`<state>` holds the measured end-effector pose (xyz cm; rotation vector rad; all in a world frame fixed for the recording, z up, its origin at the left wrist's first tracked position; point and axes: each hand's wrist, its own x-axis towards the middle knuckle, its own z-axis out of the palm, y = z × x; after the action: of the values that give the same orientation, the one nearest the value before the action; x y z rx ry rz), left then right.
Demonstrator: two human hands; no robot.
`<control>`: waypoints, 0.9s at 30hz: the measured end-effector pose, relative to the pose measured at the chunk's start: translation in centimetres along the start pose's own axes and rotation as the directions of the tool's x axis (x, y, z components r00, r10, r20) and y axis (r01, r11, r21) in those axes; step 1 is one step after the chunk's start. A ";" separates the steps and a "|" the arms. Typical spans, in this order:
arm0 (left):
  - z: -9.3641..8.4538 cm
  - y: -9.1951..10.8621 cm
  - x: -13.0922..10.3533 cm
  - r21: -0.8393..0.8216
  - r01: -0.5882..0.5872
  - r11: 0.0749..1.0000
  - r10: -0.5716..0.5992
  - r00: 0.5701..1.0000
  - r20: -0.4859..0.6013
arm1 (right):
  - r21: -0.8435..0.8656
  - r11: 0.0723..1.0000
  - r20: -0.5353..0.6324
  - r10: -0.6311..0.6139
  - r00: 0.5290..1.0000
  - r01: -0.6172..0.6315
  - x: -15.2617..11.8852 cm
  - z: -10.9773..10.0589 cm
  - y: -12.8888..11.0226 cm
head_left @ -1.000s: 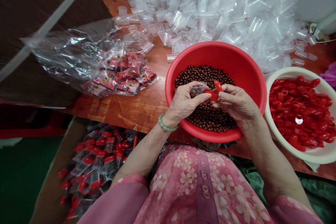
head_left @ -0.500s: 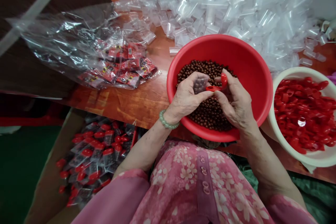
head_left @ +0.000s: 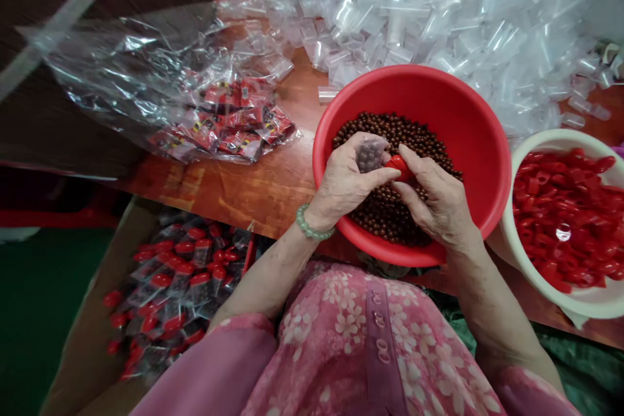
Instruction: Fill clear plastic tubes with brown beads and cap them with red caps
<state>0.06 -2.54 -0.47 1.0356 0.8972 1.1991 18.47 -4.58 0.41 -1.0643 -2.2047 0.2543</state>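
Observation:
My left hand (head_left: 348,172) grips a small clear plastic container (head_left: 371,156) with dark brown balls inside. Its thumb and fingertips press against a red plastic cap (head_left: 400,168) at the container's right end. From the other side, my right hand (head_left: 433,198) pinches this cap between thumb and fingers, which hide part of it. The cap looks closed, its lid down. Both hands are above a red basin (head_left: 468,143) that holds many loose brown balls (head_left: 385,224).
A cream tub (head_left: 517,221) of red caps (head_left: 565,208) stands on the right. Clear plastic tubes (head_left: 414,6) are heaped behind the basin. At left lie a bag of red packets (head_left: 238,120) and, lower, a carton (head_left: 82,325) of filled, red-capped containers (head_left: 185,273).
The red cap stood with its lid flipped up; the lid is now folded down. My right hand's fingers have moved left and closed over it.

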 end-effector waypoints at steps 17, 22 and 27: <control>0.1 0.2 -0.1 -0.043 0.072 0.996 -0.068 0.994 0.091 | 0.227 0.969 0.027 0.099 0.995 -0.102 0.0 -0.9 0.1; 0.2 0.5 -0.2 -0.019 0.146 0.989 -0.142 0.979 0.147 | 0.451 0.832 -0.068 0.394 0.917 -0.324 0.1 -1.5 0.1; 0.2 0.7 -0.4 0.058 0.108 0.992 -0.118 0.966 0.231 | 0.558 0.782 -0.107 0.400 0.910 -0.278 2.3 -1.8 -1.0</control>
<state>0.02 -2.89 0.23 1.1210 0.7896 0.9428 18.00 -3.65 3.37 -1.0960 -1.5812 0.8218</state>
